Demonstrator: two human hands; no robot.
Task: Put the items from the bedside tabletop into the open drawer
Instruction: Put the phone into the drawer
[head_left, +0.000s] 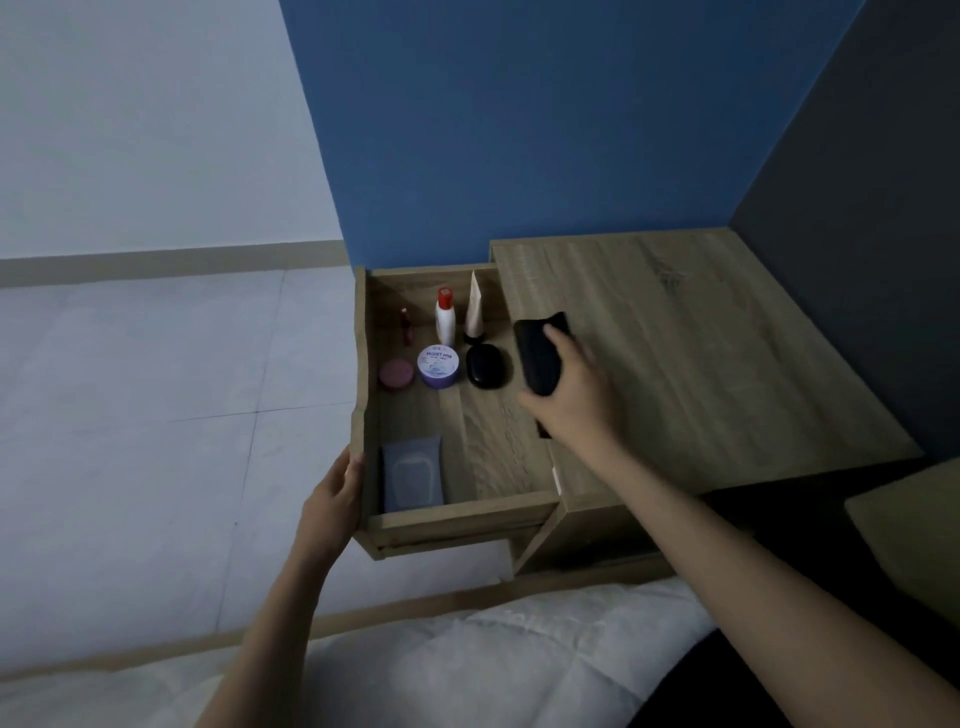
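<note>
The wooden drawer (457, 522) stands pulled out to the left of the bedside tabletop (691, 338). My right hand (571, 395) grips a black case (537, 353) over the drawer's right edge. My left hand (337, 493) rests flat against the drawer's front left corner. Inside lie a black oval case (487, 366), a purple jar (439, 366), a pink round compact (396, 375), a lipstick (405, 325), a white bottle with a red cap (445, 317), a cream tube (474, 309) and a grey wipes pack (413, 473).
A blue wall (519, 130) rises behind the nightstand, and a dark wall (872, 234) closes the right side. White bedding (467, 665) lies at the bottom. Pale floor tiles (156, 389) spread to the left. A second wooden surface (914, 525) shows at the right edge.
</note>
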